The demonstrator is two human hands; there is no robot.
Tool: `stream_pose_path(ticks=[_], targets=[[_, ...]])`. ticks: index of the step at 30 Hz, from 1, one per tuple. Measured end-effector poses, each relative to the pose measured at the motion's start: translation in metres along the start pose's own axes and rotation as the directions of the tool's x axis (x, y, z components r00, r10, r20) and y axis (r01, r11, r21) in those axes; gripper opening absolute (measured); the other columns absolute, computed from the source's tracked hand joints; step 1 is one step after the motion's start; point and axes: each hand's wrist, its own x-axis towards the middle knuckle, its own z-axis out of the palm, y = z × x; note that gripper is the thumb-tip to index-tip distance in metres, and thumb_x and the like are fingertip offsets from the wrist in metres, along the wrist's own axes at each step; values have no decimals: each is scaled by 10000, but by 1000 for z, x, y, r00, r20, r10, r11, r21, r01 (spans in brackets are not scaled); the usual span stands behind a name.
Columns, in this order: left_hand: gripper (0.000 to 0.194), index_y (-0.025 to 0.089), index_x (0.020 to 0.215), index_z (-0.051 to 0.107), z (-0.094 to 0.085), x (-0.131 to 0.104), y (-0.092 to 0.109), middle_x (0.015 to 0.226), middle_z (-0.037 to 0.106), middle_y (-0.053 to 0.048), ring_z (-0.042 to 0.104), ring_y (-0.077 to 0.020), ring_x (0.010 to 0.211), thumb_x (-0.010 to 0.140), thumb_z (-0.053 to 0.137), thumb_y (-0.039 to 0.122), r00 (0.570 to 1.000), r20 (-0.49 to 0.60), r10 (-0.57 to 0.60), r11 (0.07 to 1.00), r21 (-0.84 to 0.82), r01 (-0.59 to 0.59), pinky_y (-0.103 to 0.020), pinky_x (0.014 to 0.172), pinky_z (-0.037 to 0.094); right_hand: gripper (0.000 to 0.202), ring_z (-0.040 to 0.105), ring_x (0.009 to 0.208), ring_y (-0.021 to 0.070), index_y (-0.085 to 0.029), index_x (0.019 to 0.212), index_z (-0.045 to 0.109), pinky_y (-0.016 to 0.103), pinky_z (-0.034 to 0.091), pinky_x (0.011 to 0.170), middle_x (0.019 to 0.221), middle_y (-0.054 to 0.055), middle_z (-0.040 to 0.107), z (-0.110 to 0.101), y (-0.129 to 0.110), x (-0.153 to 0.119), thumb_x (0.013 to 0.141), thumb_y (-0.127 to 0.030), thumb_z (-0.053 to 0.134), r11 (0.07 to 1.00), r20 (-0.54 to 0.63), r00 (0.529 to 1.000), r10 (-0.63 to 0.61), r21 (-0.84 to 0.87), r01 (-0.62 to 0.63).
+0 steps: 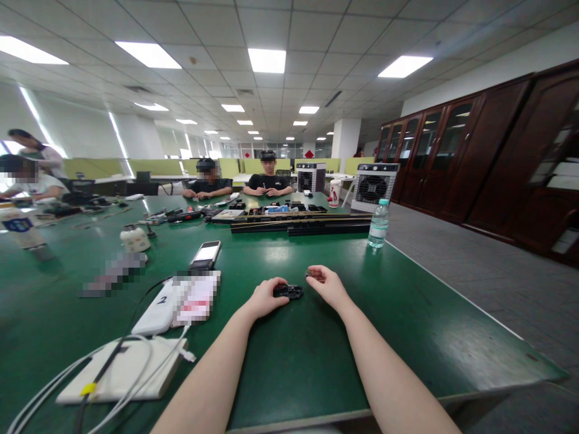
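Note:
On the green table (pixel 312 367) a small black part (pixel 295 292) lies between my hands. My left hand (pixel 268 296) has its fingers and thumb closed round the left end of this part. To the right and apart from it, my right hand (pixel 329 286) pinches a tiny dark piece (pixel 308 274) between thumb and fingertips. The fine details of both pieces are too small to make out.
A water bottle (pixel 379 224) stands near the right edge. Black rails (pixel 328 227) lie across the table ahead. At the left are a phone (pixel 205 255), a white power bank (pixel 155 308), cables and a white box (pixel 122 371). People sit across the table.

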Motion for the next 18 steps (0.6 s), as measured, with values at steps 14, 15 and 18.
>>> stream_pose_path(ticks=[14, 15, 18], targets=[[466, 229, 1148, 601, 2, 1, -1, 1133, 668, -51, 614, -236, 1056, 693, 700, 251, 1000, -8, -13, 1000, 2, 13, -354, 963, 471, 234, 653, 878, 189, -202, 956, 673, 365, 484, 836, 939, 46, 724, 6, -17, -8, 745, -293, 630, 994, 76, 995, -57, -88, 63], [465, 231, 1145, 601, 2, 1, -1, 1131, 668, -49, 612, -235, 1060, 692, 701, 251, 1000, -9, -14, 1000, 3, 14, -354, 964, 471, 234, 651, 884, 188, -203, 959, 673, 363, 482, 841, 943, 44, 723, 7, -18, -9, 747, -291, 629, 993, 90, 994, -59, -93, 67], [456, 235, 1138, 601, 1, 0, -1, 1121, 672, -43, 613, -234, 1059, 692, 699, 253, 1000, -10, -6, 1000, -6, 6, -352, 957, 475, 223, 643, 913, 186, -211, 958, 674, 360, 475, 869, 961, 34, 716, 9, -19, -11, 749, -273, 628, 991, 139, 988, -64, -109, 80]])
